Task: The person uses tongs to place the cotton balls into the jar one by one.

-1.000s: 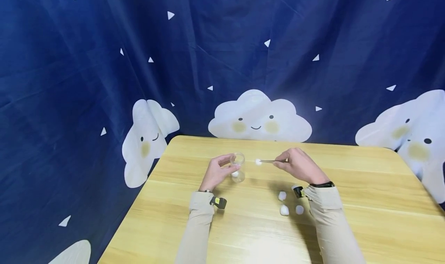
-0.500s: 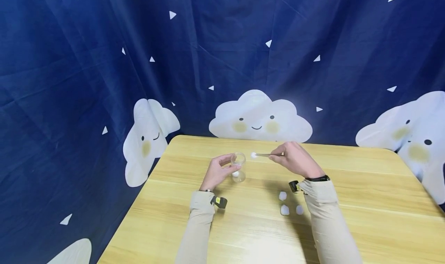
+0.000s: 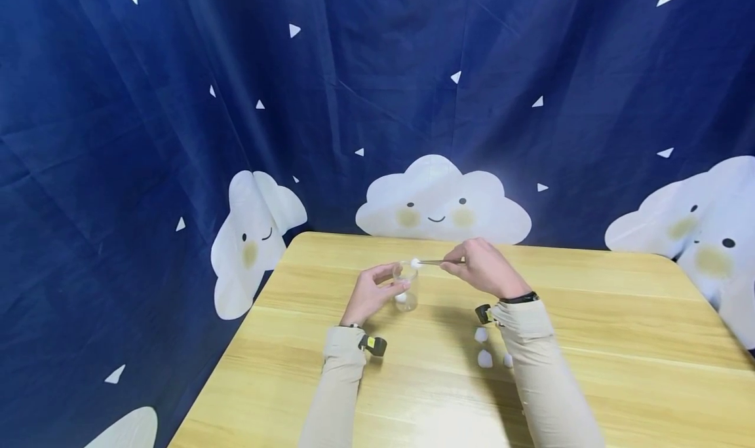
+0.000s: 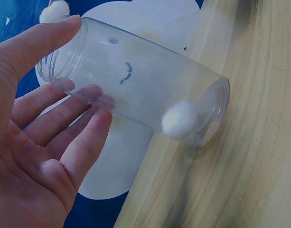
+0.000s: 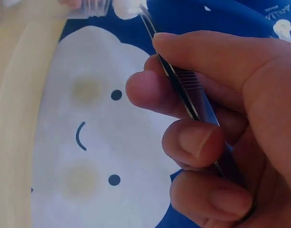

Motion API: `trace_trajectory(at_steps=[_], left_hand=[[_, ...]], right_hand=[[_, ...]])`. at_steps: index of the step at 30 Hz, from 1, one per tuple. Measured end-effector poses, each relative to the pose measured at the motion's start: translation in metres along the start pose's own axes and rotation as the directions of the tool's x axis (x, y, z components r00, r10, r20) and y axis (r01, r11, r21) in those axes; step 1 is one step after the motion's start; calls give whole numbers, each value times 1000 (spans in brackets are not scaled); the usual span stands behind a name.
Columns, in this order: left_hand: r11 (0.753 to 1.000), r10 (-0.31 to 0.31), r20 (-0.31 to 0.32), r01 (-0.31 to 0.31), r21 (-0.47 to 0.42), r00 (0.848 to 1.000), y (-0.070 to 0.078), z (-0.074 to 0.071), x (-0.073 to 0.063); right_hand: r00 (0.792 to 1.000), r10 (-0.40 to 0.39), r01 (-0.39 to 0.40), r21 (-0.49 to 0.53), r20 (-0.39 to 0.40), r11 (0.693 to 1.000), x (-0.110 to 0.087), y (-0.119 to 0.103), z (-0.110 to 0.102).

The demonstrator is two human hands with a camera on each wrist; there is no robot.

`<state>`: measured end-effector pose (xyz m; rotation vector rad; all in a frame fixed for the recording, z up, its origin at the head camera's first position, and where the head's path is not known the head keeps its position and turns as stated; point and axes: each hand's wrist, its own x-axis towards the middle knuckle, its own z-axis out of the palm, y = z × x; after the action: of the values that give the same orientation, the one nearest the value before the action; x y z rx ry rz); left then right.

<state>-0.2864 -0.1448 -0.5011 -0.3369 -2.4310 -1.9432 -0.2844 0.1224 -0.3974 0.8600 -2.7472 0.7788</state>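
Note:
My left hand (image 3: 370, 295) holds a clear jar (image 4: 140, 71) near its mouth, thumb on one side and fingers on the other. The jar stands upright on the table, with one white cotton ball (image 4: 180, 118) at its bottom. My right hand (image 3: 482, 268) pinches metal tweezers (image 5: 183, 90) between thumb and fingers. A second cotton ball (image 5: 128, 7) is caught in the tweezer tips, right at the jar's rim in the head view. Whether it is inside the mouth or just above it, I cannot tell.
Loose cotton balls (image 3: 485, 359) lie on the wooden table (image 3: 283, 369), below the right wrist and partly covered by the right sleeve (image 3: 539, 363). A blue curtain (image 3: 377, 74) with printed clouds hangs behind the table's far edge.
My right hand has moved left and slightly up, carrying the tweezers and cotton ball from beside the jar to its rim. The left hand and jar have stayed in place.

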Motion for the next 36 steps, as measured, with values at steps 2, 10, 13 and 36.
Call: trace_trajectory(at_steps=[2, 10, 13, 36], left_hand=[[1000, -1, -1, 1, 5, 1000, -1, 0, 0], [1000, -3, -1, 3, 1, 1000, -3, 0, 2], [1000, 1, -1, -1, 10, 1000, -3, 0, 2], [1000, 20, -7, -20, 9, 1000, -3, 1, 1]], right_hand=[[1000, 2, -2, 2, 8, 1000, 2, -1, 3], [1000, 13, -13, 9, 20, 1000, 4, -6, 8], [1000, 13, -13, 9, 18, 1000, 4, -6, 8], [1000, 15, -15, 16, 23, 1000, 4, -9, 9]])
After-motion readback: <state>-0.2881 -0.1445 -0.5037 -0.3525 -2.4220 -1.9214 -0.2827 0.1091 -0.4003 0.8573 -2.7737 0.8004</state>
